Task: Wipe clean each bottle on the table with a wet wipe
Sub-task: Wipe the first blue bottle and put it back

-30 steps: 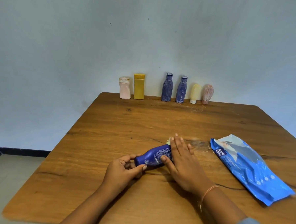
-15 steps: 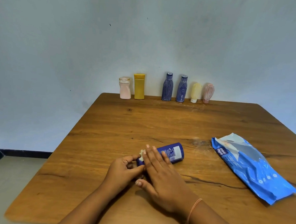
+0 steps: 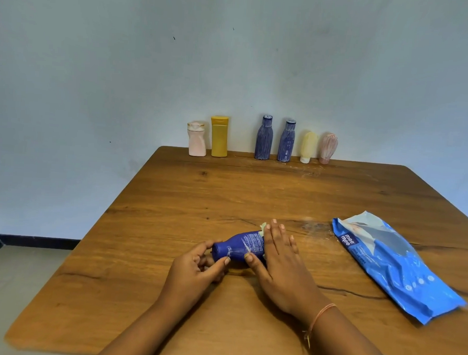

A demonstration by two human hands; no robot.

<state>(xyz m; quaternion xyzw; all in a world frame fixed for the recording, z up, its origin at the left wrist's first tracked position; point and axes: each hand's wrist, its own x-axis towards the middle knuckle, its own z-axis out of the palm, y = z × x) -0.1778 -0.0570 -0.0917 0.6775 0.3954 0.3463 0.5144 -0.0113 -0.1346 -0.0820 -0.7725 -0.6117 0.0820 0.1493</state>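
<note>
Head view: the blue bottle (image 3: pixel 238 247) lies on its side on the tabletop (image 3: pixel 253 194) at lower centre of the frame, long axis running left to right, cap end toward my left hand (image 3: pixel 195 273). My left grip is closed on that cap end between thumb and fingertips. My right hand (image 3: pixel 280 264) lies flat over the bottle's right half, fingers extended, pressing the wet wipe (image 3: pixel 262 227), which shows only as a pale edge beyond my fingertips. The wipe pack (image 3: pixel 393 264) lies well apart at right. Six bottles (image 3: pixel 263 138) stand along the far edge, upper centre. Nothing obstructs the stroke along the axis.
</note>
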